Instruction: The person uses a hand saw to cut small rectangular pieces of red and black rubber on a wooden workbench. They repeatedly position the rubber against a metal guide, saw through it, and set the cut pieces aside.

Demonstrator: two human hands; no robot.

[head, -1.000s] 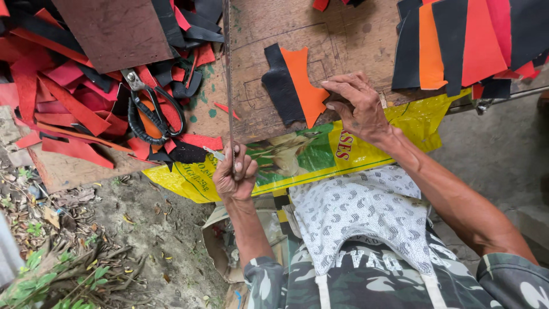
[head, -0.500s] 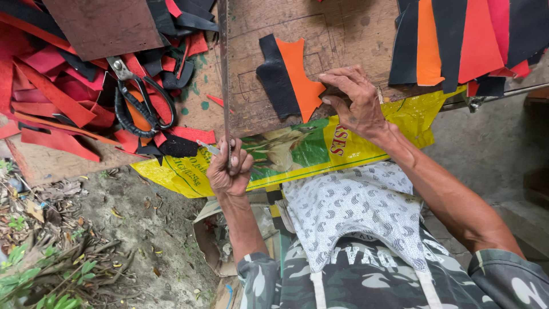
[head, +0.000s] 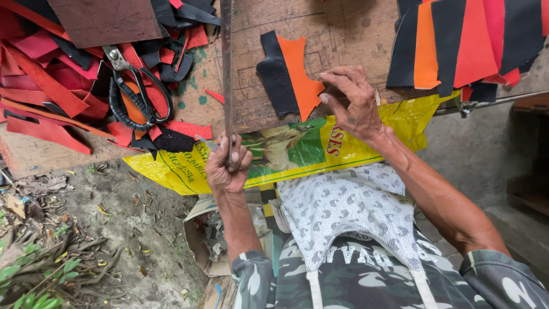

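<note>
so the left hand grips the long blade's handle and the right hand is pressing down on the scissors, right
Not quite. In the head view the right hand presses on the stacked orange and black cut pieces, not the scissors, which lie untouched on the scrap pile to the left. The left hand does grip the long blade at its handle.
</note>
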